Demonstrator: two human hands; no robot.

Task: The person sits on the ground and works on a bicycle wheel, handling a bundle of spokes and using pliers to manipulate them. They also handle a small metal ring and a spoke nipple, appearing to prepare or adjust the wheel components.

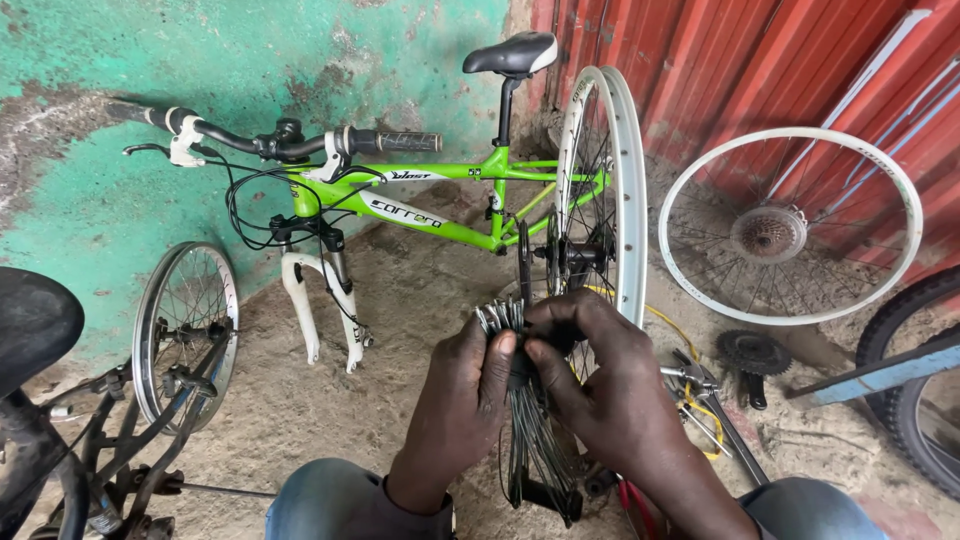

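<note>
Spokes (500, 318), a thick bundle, held upright between both hands at frame centre, low over the dirt floor (420, 300). Left hand (462, 400) closed around the bundle from the left, fingers wrapped over the shafts. Right hand (590, 375) closed on it from the right, fingertips pinching near the top, just below the bent spoke heads. Lower ends of the spokes fan out downward between the knees (320, 500), in blue trousers.

Just behind the hands, a bare white rim (630, 200) stands upright, edge-on, its hub (575, 255) just above the right hand. Green bike (420, 190) leans against the teal wall (200, 60): black saddle up, handlebar to the left, white fork resting on the floor with no front wheel in it.

Right side: a second white wheel (790, 225) with a rusty cog cluster leans on the red corrugated wall (750, 60). Below it, a black chainring with crank (752, 355) lies on the floor. Pliers (690, 378) and yellow wire sit near the right wrist. A blue bar (880, 375) crosses a black tyre (915, 400) at the far right edge.

Left side: a small spoked wheel (185, 330) on a dark frame, with a black saddle (35, 320) at the edge.
</note>
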